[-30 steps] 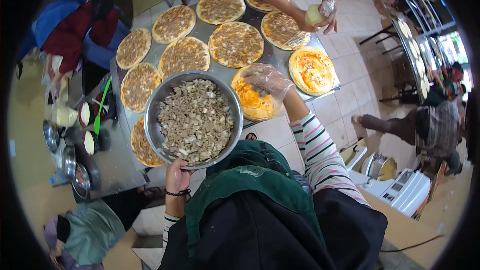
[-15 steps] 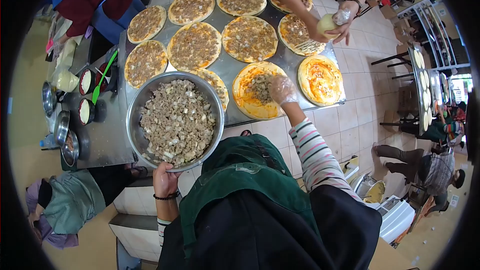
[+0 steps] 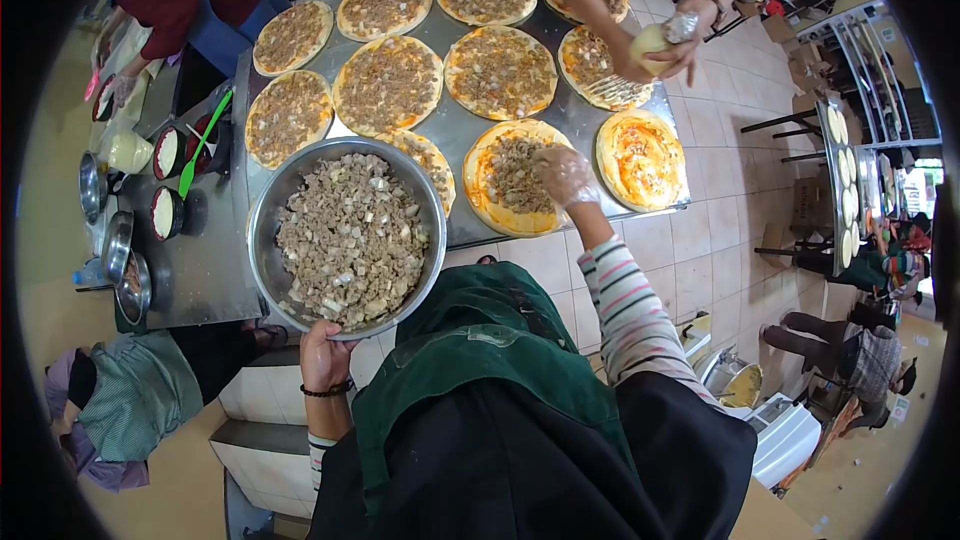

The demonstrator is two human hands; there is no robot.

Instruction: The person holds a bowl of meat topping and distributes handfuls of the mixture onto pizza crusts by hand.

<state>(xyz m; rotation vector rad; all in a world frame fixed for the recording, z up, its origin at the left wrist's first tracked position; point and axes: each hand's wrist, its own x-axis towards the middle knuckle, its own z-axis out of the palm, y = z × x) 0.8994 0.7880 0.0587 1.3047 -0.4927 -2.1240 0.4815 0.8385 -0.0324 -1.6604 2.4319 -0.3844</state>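
My left hand (image 3: pixel 325 358), with a dark bead bracelet at the wrist, grips the near rim of a large steel bowl (image 3: pixel 437 258). Crumbly cooked ground meat with pale chunks (image 3: pixel 345 235) fills much of it. My right hand (image 3: pixel 566 177) wears a clear plastic glove and rests on the meat topping of a pizza (image 3: pixel 487 202); its fingers are spread over the meat, their tips partly hidden. That topping covers the middle of the sauced dough. Just right of this hand lies a pizza base (image 3: pixel 640 162) with orange-red sauce and no meat.
Several meat-topped pizzas (image 3: pixel 388 85) lie on the metal table (image 3: pixel 575 120). Across from me, a co-worker's hands (image 3: pixel 660 50) hold a squeeze bag over a pizza with pale stripes. Leftward are small bowls, a green spatula (image 3: pixel 205 145) and another person (image 3: pixel 140 400).
The meat on the pizza under my right hand is spread wider than before. My right hand has shifted only slightly. The bowl stays in my left hand, nearly in place.
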